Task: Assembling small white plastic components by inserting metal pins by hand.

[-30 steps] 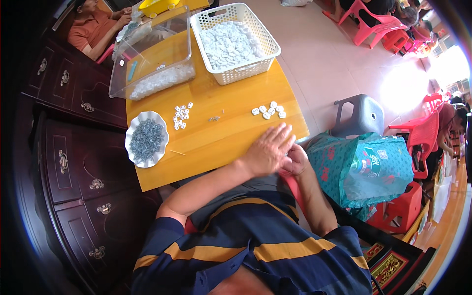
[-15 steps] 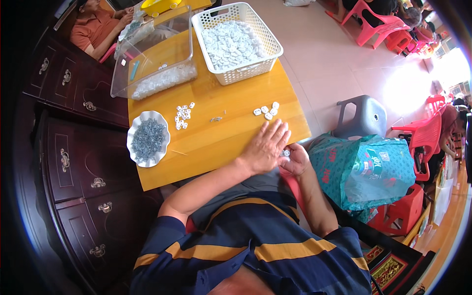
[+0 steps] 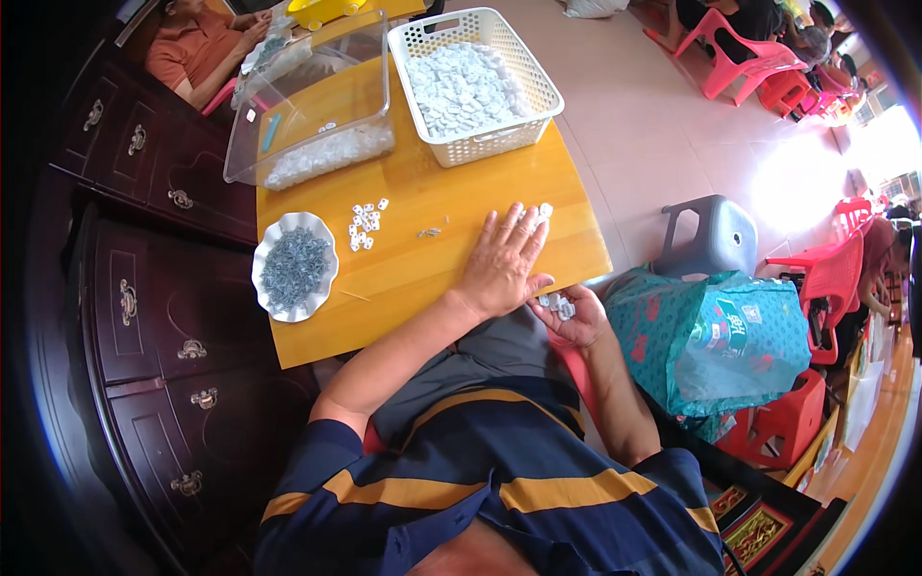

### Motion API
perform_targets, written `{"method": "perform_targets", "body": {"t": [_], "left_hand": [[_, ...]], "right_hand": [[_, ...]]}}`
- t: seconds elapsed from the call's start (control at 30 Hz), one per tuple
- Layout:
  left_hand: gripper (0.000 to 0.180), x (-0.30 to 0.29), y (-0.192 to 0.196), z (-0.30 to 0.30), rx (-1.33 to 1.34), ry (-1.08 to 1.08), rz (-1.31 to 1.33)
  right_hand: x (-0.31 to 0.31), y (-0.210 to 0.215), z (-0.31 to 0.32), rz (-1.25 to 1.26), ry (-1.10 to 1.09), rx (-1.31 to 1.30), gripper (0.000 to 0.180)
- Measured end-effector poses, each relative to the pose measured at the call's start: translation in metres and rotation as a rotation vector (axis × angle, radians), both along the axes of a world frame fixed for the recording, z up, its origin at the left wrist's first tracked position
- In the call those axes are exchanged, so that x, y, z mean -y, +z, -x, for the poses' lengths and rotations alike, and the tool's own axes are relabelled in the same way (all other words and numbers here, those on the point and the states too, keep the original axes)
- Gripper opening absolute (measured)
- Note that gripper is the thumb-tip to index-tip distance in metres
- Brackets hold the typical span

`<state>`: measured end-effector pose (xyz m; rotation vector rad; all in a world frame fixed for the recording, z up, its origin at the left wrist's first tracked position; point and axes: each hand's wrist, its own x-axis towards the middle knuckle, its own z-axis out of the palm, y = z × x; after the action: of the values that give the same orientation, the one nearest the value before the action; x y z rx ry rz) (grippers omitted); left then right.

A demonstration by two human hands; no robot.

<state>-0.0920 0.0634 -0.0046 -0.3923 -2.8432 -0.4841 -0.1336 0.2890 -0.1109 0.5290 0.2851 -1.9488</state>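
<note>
My left hand (image 3: 501,261) lies palm down on the yellow wooden table (image 3: 413,298), fingers stretched out. Its fingertips cover the spot with loose white plastic pieces (image 3: 545,210); one shows past the fingers. Just off the table's edge, my right hand (image 3: 582,322) is cupped, palm up, around several small white plastic pieces (image 3: 557,306). Left of my left hand are a few tiny metal pins (image 3: 428,232) and a group of small white two-holed plastic pieces (image 3: 364,226). A scalloped white dish (image 3: 333,272) of grey metal pins stands at the table's left.
At the back, a white basket (image 3: 468,154) full of white pieces stands beside a clear plastic bin (image 3: 375,110). A thin stick (image 3: 355,296) lies near the dish. Right of the table are a grey stool (image 3: 715,230) and a teal bag (image 3: 653,317). Dark drawers (image 3: 163,346) border the left.
My left hand has slid forward and left over the loose white pieces, now mostly covering them. My right hand has opened somewhat, showing more pieces in its palm. The view has shifted slightly.
</note>
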Motion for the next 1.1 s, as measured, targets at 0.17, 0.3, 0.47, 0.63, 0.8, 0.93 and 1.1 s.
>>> {"method": "perform_targets", "body": {"t": [0.17,0.3,0.47,0.63,0.8,0.93,1.1], "left_hand": [[0.084,0.004,-0.005,-0.005,0.073,0.03,0.08],[0.082,-0.005,-0.002,-0.023,0.083,0.0,0.084],[0.086,-0.035,-0.011,-0.056,0.069,-0.153,0.016],[0.081,-0.038,-0.006,-0.053,0.053,-0.283,-0.115],[0.074,-0.003,0.003,-0.017,-0.028,-0.056,-0.129],[0.078,0.018,-0.009,0.002,-0.016,0.033,-0.107],[0.084,0.005,-0.019,0.038,0.06,0.005,-0.115]], "right_hand": [[-0.001,-0.001,0.001,-0.065,0.013,-0.001,0.041],[-0.003,-0.007,0.001,0.041,-0.01,-0.03,0.04],[-0.003,-0.007,-0.002,-0.005,-0.015,0.002,0.037],[-0.004,-0.006,-0.004,0.006,0.007,-0.019,0.039],[-0.009,-0.024,0.0,0.164,-0.003,0.013,0.045],[0.0,-0.014,0.002,0.045,0.037,0.091,0.048],[-0.01,-0.024,0.003,0.015,-0.007,0.106,0.046]]}}
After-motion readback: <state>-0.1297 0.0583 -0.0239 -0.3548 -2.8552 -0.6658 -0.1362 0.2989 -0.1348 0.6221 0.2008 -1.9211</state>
